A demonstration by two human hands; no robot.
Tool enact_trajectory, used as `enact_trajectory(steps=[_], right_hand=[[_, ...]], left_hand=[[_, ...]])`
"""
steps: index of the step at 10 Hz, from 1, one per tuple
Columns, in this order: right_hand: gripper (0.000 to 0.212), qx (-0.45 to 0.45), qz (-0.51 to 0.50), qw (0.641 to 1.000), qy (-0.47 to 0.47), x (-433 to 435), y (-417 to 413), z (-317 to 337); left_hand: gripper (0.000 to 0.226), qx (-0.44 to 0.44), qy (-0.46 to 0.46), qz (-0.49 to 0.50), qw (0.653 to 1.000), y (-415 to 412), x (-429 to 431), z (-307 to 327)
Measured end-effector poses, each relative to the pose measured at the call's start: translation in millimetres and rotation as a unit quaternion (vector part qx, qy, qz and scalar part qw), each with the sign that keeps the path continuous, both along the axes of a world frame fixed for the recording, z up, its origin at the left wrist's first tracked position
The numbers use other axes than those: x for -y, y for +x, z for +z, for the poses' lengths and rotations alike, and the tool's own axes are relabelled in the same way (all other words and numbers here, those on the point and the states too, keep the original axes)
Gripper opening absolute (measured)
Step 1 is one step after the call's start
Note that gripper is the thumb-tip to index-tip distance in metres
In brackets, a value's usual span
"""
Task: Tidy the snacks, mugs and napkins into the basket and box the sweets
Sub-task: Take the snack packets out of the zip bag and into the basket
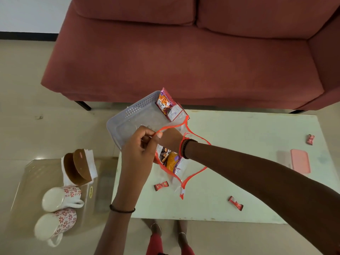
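- two mugs (pixel 59 210) with red flower print lie on their sides on the low glass side table (pixel 24 199), far left, just beside each other, openings facing left
- behind them, on the same glass top, a brown napkin holder (pixel 77 167) stands with white napkins (pixel 91 161) in it
- left hand (pixel 138 150) is over the table's left edge, thumb and forefinger pinching the orange rim of a clear zip pouch (pixel 184 162), other fingers curled in
- grey perforated basket (pixel 132 118) sits at the white table's (pixel 239 144) far-left corner, overhanging the edge; one snack packet (pixel 169 105) leans against its right end
- pouch is held open above the table, just in front of the basket; another snack packet (pixel 172 160) shows through the plastic
- right hand (pixel 171 138) is pushed inside the pouch mouth up to the wrist (cannot tell if its fingers are spread or gripping, the left hand and plastic cover them)
- three red wrapped sweets lie loose on the table, well apart: one (pixel 161 185) near the pouch's lower corner, one (pixel 235 203) near the front edge, one (pixel 310 139) far right
- pink box (pixel 300 161) lies flat near the table's right end, a paler pink piece (pixel 284 158) touching its left side
- red sofa (pixel 184 52) behind the table
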State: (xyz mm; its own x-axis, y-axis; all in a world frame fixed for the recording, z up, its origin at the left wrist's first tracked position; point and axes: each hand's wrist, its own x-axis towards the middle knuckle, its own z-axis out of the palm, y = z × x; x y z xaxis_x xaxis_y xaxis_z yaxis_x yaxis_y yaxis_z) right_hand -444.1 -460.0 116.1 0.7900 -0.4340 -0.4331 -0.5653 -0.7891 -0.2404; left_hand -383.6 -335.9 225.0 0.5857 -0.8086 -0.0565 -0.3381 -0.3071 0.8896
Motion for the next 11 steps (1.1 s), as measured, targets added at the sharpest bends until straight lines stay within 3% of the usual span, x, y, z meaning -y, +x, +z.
enact_trajectory(steps=[1, 2, 4, 6, 7, 8, 9, 10, 11], right_hand=[[0.026, 0.004, 0.010, 0.999, -0.033, -2.2, -5.6, 4.6], [0.024, 0.008, 0.119, 0.988, -0.096, -12.5, -9.6, 25.8], [0.027, 0.111, 0.093, 0.984, -0.103, -17.4, -16.0, 69.3], [0.045, 0.240, 0.126, 0.958, -0.096, -13.4, -31.8, 135.5], [0.039, 0.280, 0.143, 0.944, -0.100, -10.7, -35.2, 154.5], [0.023, 0.325, 0.108, 0.938, -0.047, -7.7, -35.9, 172.7], [0.009, 0.401, -0.008, 0.903, 0.153, 0.1, -34.0, 202.4], [0.011, 0.436, -0.047, 0.870, 0.227, 12.9, -32.1, 219.8], [0.024, 0.466, -0.105, 0.850, 0.223, 36.7, -29.5, 235.0]], left_hand=[[0.015, 0.001, 0.004, -0.008, 1.000, -4.7, 3.8, -2.6], [0.014, 0.005, 0.013, 0.001, 1.000, -4.7, 5.5, -7.1], [0.015, 0.054, 0.011, 0.033, 0.998, 10.6, 6.8, -14.3], [0.023, 0.041, 0.027, 0.046, 0.998, 43.4, 4.5, -18.2], [0.024, 0.029, 0.035, 0.045, 0.998, 52.9, 1.6, -19.8], [0.022, 0.002, 0.038, 0.047, 0.998, 60.2, -0.9, -20.7], [0.011, -0.015, 0.044, 0.052, 0.998, 66.3, -6.1, -19.3], [0.018, -0.034, 0.041, 0.092, 0.994, 69.9, -8.3, -19.8], [0.025, -0.025, 0.026, 0.097, 0.995, 83.3, -11.8, -22.1]])
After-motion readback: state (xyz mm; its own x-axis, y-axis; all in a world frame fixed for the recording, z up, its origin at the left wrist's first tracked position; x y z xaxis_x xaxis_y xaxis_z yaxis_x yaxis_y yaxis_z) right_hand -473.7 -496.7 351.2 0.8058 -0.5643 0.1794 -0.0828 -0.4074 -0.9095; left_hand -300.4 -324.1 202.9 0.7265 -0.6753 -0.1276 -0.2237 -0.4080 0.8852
